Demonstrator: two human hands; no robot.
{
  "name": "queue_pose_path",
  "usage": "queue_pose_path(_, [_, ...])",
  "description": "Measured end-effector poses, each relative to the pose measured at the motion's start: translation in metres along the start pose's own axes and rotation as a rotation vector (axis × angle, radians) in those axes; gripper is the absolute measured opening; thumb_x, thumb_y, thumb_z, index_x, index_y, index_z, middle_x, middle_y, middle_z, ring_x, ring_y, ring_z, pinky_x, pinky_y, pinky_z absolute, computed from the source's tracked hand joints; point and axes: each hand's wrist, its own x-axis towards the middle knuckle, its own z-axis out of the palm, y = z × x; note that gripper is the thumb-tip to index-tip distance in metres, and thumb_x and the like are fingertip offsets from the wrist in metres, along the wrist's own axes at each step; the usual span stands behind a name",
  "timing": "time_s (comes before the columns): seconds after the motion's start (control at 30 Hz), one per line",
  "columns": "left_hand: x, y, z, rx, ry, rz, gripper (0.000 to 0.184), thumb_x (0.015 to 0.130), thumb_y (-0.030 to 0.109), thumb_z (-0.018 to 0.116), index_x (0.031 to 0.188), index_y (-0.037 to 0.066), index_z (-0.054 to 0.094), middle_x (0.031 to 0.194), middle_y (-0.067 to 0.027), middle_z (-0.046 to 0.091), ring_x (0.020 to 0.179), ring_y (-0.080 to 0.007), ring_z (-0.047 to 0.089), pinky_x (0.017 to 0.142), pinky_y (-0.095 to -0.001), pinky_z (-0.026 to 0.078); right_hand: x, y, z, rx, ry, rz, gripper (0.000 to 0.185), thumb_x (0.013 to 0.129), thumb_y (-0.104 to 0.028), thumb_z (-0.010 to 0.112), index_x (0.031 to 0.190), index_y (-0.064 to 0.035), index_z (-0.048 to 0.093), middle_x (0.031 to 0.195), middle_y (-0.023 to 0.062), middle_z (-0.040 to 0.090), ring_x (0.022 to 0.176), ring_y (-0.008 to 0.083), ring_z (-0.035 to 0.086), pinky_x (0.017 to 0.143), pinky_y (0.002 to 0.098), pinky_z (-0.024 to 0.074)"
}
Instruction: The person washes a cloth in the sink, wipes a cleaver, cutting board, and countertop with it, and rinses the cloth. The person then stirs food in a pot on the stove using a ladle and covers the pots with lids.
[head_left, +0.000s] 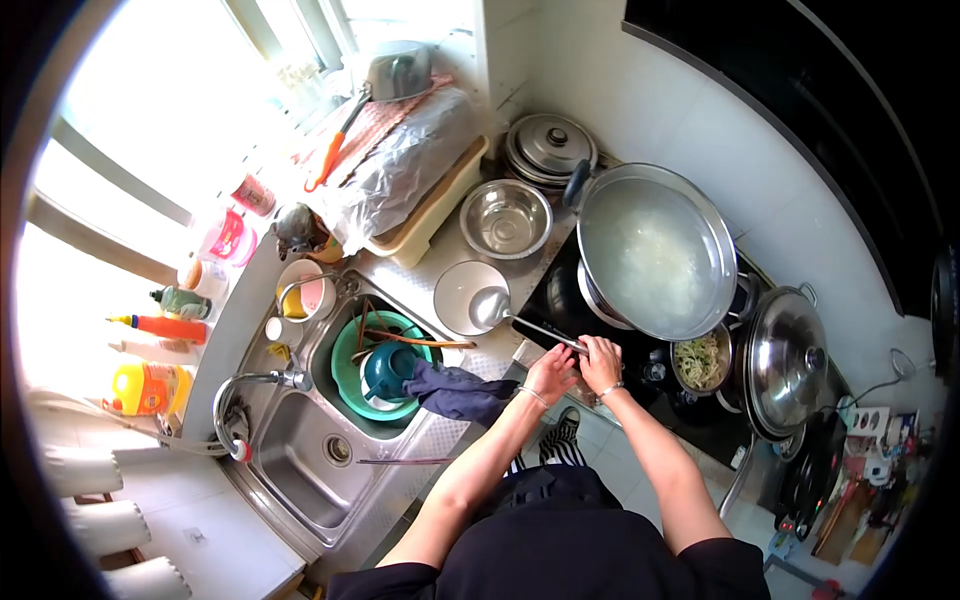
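Observation:
A metal ladle (490, 307) rests with its scoop inside a white bowl (455, 290) on the steel counter. Its long handle reaches toward me, and my right hand (602, 364) is closed around the far end. Just left of it, my left hand (549, 376) is turned partly palm up, fingers loosely apart, close beside the handle; it does not appear to grip anything. Ahead to the right, a large pot (655, 250) of steaming, cloudy liquid stands on the black cooktop (560, 300). A small pan of shredded food (697, 362) sits nearer me.
A steel basin (506, 219) and lidded pot (550, 145) stand behind the bowl. Left is a double sink (310, 470) with a green tub (345, 350) and dark cloth (460, 392). A large domed lid (790, 360) is at right. Bottles (150, 388) line the window ledge.

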Motion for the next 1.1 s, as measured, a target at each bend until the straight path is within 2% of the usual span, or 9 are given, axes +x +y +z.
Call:
queue_pose_path(0.2, [-0.023, -0.001, 0.017, -0.136, 0.039, -0.066, 0.036, 0.09, 0.025, 0.053, 0.124, 0.015, 0.049, 0.125, 0.0001, 0.053, 0.108, -0.0178, 0.052, 0.094, -0.041, 0.039, -0.007, -0.022, -0.024, 0.184, 0.123, -0.036, 0.04, 0.074, -0.002, 0.055, 0.113, -0.005, 0.053, 0.11, 0.012, 0.057, 0.108, 0.029, 0.052, 0.095, 0.0412, 0.0391])
queue_pose_path(0.37, [-0.05, -0.017, 0.066, -0.1, -0.119, -0.076, 0.031, 0.093, 0.022, 0.048, 0.121, 0.01, 0.053, 0.116, -0.0024, 0.059, 0.106, -0.0152, 0.054, 0.095, -0.0317, 0.04, -0.028, -0.051, -0.068, 0.395, 0.364, 0.136, 0.038, 0.075, 0.005, 0.049, 0.112, -0.0036, 0.055, 0.108, 0.0159, 0.058, 0.099, 0.0329, 0.057, 0.084, 0.0378, 0.0481])
queue_pose_path(0.5, [-0.073, -0.041, 0.13, 0.061, -0.347, -0.093, 0.035, 0.095, 0.024, 0.044, 0.125, 0.007, 0.05, 0.116, -0.0043, 0.059, 0.109, -0.0183, 0.054, 0.098, -0.0341, 0.04, -0.049, -0.053, -0.124, 0.492, 0.576, 0.182, 0.036, 0.079, 0.004, 0.05, 0.114, -0.0024, 0.055, 0.11, 0.0158, 0.058, 0.096, 0.0313, 0.059, 0.081, 0.0349, 0.0487])
queue_pose_path(0.6, [-0.084, -0.065, 0.184, 0.116, -0.478, -0.146, 0.039, 0.095, 0.023, 0.043, 0.13, 0.006, 0.044, 0.123, -0.007, 0.056, 0.114, -0.0204, 0.052, 0.099, -0.0339, 0.039, -0.067, -0.042, -0.187, 0.584, 0.608, 0.345, 0.038, 0.079, 0.005, 0.052, 0.116, -0.0016, 0.054, 0.108, 0.0133, 0.059, 0.084, 0.0199, 0.059, 0.072, 0.0268, 0.0478])
queue_pose_path(0.63, [-0.085, -0.074, 0.2, 0.148, -0.468, -0.171, 0.043, 0.094, 0.023, 0.041, 0.133, 0.006, 0.04, 0.129, -0.0088, 0.052, 0.118, -0.0224, 0.049, 0.101, -0.0356, 0.038, -0.07, -0.024, -0.195, 0.576, 0.72, 0.279, 0.035, 0.083, 0.004, 0.052, 0.117, -0.0015, 0.054, 0.109, 0.0117, 0.058, 0.078, 0.0149, 0.056, 0.068, 0.0248, 0.0464])
queue_pose_path(0.8, [-0.071, -0.133, 0.296, 0.215, -0.592, -0.247, 0.044, 0.093, 0.027, 0.042, 0.133, 0.008, 0.039, 0.138, -0.0097, 0.04, 0.125, -0.0249, 0.041, 0.104, -0.0416, 0.034, -0.099, 0.05, -0.303, 1.056, 0.911, 0.361, 0.038, 0.09, -0.004, 0.05, 0.127, 0.0006, 0.043, 0.125, 0.0108, 0.05, 0.117, 0.0206, 0.049, 0.097, 0.0305, 0.0407])
queue_pose_path(0.93, [-0.018, -0.193, 0.354, 0.284, -0.638, -0.286, 0.041, 0.094, 0.029, 0.045, 0.13, 0.01, 0.041, 0.135, -0.0077, 0.041, 0.126, -0.0257, 0.039, 0.103, -0.0434, 0.034, -0.128, 0.155, -0.358, 1.307, 1.167, 0.522, 0.042, 0.091, -0.014, 0.051, 0.129, 0.0009, 0.042, 0.131, 0.0132, 0.046, 0.118, 0.0245, 0.048, 0.099, 0.0366, 0.0403])
queue_pose_path(1.07, [0.031, -0.244, 0.411, 0.387, -0.51, -0.234, 0.052, 0.095, 0.038, 0.042, 0.137, 0.01, 0.031, 0.148, -0.0074, 0.025, 0.134, -0.0268, 0.027, 0.106, -0.0481, 0.027, -0.147, 0.244, -0.382, 1.586, 1.103, 0.684, 0.052, 0.089, -0.024, 0.054, 0.132, -0.001, 0.038, 0.133, 0.0141, 0.042, 0.115, 0.027, 0.05, 0.096, 0.0405, 0.0419])
queue_pose_path(1.1, [0.037, -0.249, 0.419, 0.403, -0.526, -0.239, 0.059, 0.095, 0.041, 0.038, 0.143, 0.011, 0.022, 0.152, -0.0058, 0.016, 0.137, -0.0269, 0.021, 0.108, -0.0486, 0.023, -0.146, 0.249, -0.388, 1.589, 1.095, 0.681, 0.052, 0.089, -0.024, 0.054, 0.132, -0.001, 0.038, 0.133, 0.0141, 0.042, 0.115, 0.027, 0.05, 0.096, 0.0405, 0.0419])
